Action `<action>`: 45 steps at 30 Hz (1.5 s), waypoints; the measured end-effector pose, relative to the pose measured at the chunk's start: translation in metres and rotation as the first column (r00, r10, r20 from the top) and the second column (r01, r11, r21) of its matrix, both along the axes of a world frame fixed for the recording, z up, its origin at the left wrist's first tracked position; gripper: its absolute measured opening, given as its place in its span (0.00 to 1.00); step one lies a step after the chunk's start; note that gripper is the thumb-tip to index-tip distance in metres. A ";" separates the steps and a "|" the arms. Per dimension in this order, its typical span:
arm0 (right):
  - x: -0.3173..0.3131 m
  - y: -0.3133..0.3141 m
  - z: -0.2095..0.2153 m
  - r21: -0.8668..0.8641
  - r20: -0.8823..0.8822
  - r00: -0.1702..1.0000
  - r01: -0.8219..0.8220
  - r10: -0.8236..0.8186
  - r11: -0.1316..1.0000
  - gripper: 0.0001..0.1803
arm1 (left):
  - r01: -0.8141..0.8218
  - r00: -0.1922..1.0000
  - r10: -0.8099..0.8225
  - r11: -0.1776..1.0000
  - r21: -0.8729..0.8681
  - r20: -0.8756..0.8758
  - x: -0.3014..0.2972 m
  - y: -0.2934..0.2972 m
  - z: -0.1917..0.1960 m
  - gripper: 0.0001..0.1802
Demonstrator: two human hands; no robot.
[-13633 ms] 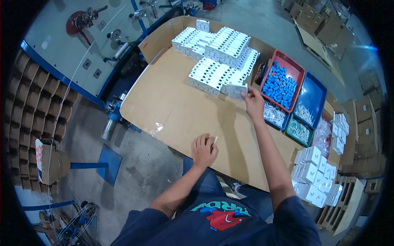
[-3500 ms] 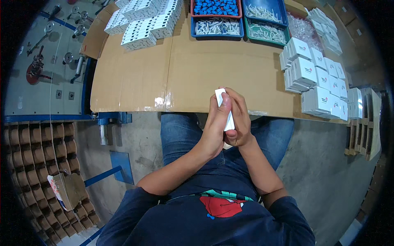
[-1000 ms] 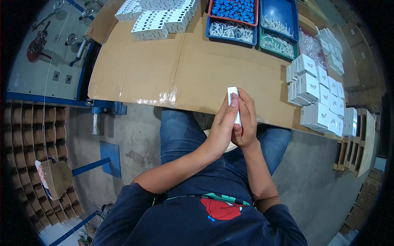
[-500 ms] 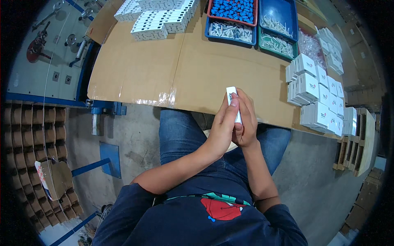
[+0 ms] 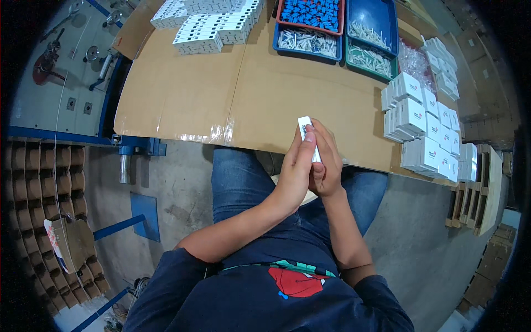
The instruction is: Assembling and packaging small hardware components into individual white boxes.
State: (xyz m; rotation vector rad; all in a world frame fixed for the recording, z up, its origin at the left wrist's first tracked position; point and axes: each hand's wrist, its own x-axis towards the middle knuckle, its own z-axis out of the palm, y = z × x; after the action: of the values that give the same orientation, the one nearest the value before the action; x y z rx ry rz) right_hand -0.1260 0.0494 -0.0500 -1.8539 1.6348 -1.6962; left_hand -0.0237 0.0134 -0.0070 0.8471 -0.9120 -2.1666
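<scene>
A small white box [image 5: 304,123], narrow side up with dark print on it, is held between both palms over the near edge of the table. My left hand [image 5: 296,171] wraps its left side, thumb laid along the top. My right hand [image 5: 330,166] closes round the right side, its fingers reaching past the far end. Most of the box is hidden by the hands; its far tip and a strip along the top show. Both hands press together just above my lap.
The cardboard-covered table [image 5: 182,105] bears stacked white boxes [image 5: 199,41] at the back left and more white boxes [image 5: 423,130] at the right. A red tray [image 5: 280,16] of blue pieces, a blue tray [image 5: 276,48] and a green tray [image 5: 354,65] of white pieces stand at the back.
Both hands stay closed on the white box, which now tilts slightly more to the left. The whole view has shifted a little; nothing was let go.
</scene>
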 end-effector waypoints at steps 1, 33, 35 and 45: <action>-0.001 -0.001 0.000 -0.002 -0.002 1.000 0.000 0.000 1.000 0.37 | -0.008 1.000 0.008 1.000 0.002 0.008 -0.001 0.000 0.000 0.29; -0.016 -0.009 0.023 0.008 -0.093 0.988 -0.119 0.120 0.993 0.51 | 0.144 0.990 -0.143 0.988 0.053 -0.022 0.009 -0.015 0.010 0.42; -0.015 -0.010 0.017 -0.004 -0.127 0.985 -0.118 0.116 0.993 0.52 | 0.122 0.992 -0.121 0.991 0.054 -0.024 0.010 -0.013 0.004 0.41; -0.011 -0.008 0.014 -0.105 -0.099 0.991 -0.098 0.088 0.990 0.49 | 0.130 0.991 -0.130 0.991 0.031 0.001 0.012 -0.009 -0.005 0.36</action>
State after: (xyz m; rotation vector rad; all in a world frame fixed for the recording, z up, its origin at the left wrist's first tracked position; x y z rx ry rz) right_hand -0.1368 0.0411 -0.0357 -2.0569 1.4888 -1.7169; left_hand -0.0115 0.0044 -0.0124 0.8265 -0.9622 -2.2967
